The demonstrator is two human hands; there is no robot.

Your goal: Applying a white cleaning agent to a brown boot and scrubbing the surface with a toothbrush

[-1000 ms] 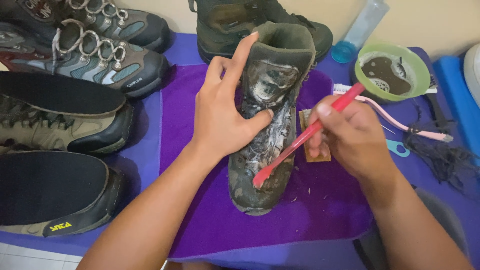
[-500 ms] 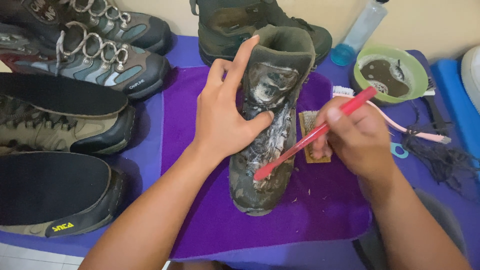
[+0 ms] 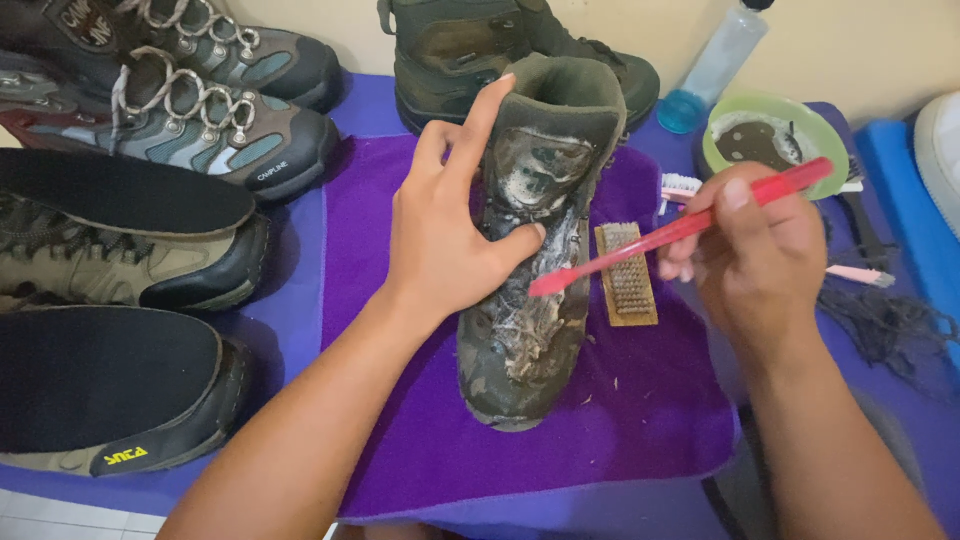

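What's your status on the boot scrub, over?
Left hand grips the dirty boot at its ankle. Right hand holds red toothbrush, head at the laces. Wooden brush lies beside boot; nothing blocking.

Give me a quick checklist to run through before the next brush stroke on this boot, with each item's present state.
1. Boot steadied: ok. The left hand grips its upper, thumb pressed on the tongue.
2. Toothbrush in grip: ok. The right hand holds the red handle near its far end.
3. Brush head on the boot: ok. Its tip lies at the soapy laces.
4. Cloth under the boot: ok. The purple cloth covers the area beneath the sole.
5. Spare brush within reach: ok. It lies on the cloth beside the boot.
6. Cleaner left in the bowl: cannot tell.
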